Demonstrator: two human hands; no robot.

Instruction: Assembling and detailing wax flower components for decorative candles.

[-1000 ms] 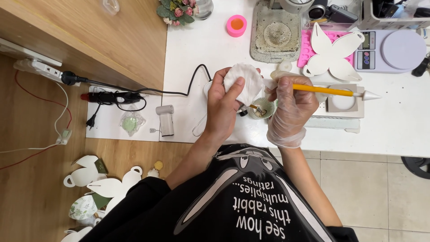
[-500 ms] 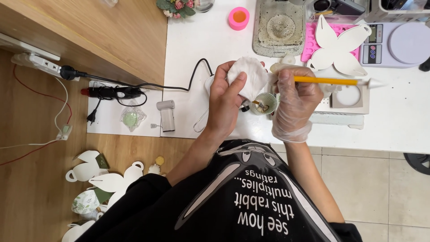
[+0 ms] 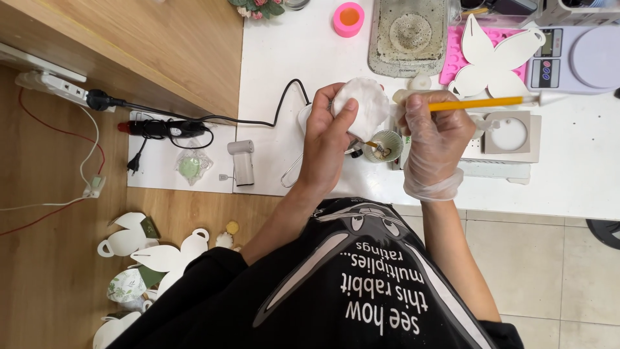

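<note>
I see a bright, even picture lit softly from above, with no hard shadows; only faint grey shade sits under my left hand and my gloved right hand. The white table runs close to washed out, with a mild sheen. Focus holds sharp across the middle, and lines bow slightly toward the edges, as on the wooden shelf

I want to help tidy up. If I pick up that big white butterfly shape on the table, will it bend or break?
The white butterfly shape looks thin and flat, so it is probably light. It lies flat and seems to hold its edges crisp, so likely stiff rather than floppy. Its narrow wing tips might snap if squeezed.
</note>
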